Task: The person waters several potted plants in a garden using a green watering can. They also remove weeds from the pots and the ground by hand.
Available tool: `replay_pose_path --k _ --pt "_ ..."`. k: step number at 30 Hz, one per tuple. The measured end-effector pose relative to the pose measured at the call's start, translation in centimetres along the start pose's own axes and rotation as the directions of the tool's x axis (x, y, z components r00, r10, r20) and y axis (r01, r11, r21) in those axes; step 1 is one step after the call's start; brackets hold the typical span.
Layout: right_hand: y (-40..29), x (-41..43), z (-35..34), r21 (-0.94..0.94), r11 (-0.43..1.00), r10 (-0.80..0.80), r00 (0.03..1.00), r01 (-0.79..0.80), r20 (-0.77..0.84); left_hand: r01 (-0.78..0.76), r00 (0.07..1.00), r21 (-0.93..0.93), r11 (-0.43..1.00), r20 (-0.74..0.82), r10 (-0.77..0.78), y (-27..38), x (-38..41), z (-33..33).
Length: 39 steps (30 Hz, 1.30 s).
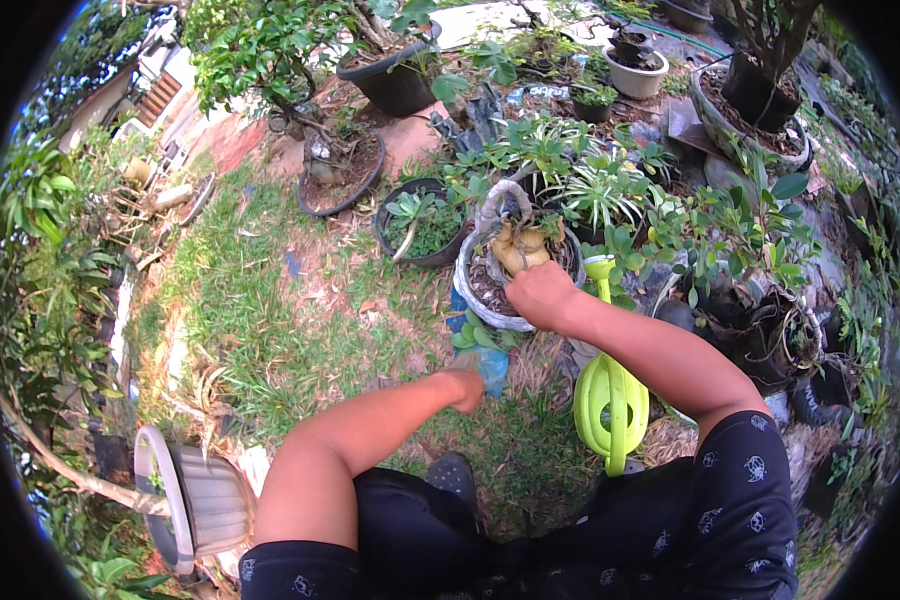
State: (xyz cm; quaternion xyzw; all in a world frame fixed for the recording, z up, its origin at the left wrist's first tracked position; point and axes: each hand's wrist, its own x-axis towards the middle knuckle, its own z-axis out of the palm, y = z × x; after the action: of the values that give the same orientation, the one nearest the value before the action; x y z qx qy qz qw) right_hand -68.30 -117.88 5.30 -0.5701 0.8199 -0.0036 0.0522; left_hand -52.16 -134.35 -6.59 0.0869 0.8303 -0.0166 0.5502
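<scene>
In the head view my right hand (541,295) is at the front of a round whitish pot (467,289), against the base of a plant with a thick pale swollen root (520,247) and a looped grey stem. The fingers are bent, and whether they grip anything is hidden. Lower and to the left, my left hand (465,388) hangs over the grass beside a blue plastic piece (493,369), with its fingers curled under and their hold not visible. A lime-green watering can (612,405) stands below my right forearm.
A dark pot with a succulent (420,225) stands left of the whitish pot. Potted plants crowd the far side and the right. On the left lies a tipped grey planter (214,499). Grass (270,337) covers the ground, and a dark shoe (451,476) rests on it.
</scene>
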Motion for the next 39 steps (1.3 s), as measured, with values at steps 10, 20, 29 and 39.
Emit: replay_pose_path --k 10,20,29,39 --pt "0.2 -0.2 0.3 0.057 0.998 0.045 0.995 -0.040 -0.093 0.323 0.849 0.004 0.946 -0.443 -0.288 0.6 -3.3 -1.1" --pt "-0.1 0.9 3.9 0.068 0.998 0.001 0.998 0.004 -0.063 0.254 0.825 -0.140 0.957 -0.485 -0.290 0.4 -3.2 -2.3" --pt "-2.2 1.3 3.2 -0.041 0.997 -0.062 0.989 0.068 0.133 0.240 0.885 -0.058 0.969 -0.397 -0.243 0.8 -2.6 -4.0" --pt "-1.7 2.8 2.5 -0.083 0.995 -0.051 0.998 0.054 0.039 0.005 0.869 -0.236 0.972 -0.479 -0.121 -0.6 -1.5 -0.5"
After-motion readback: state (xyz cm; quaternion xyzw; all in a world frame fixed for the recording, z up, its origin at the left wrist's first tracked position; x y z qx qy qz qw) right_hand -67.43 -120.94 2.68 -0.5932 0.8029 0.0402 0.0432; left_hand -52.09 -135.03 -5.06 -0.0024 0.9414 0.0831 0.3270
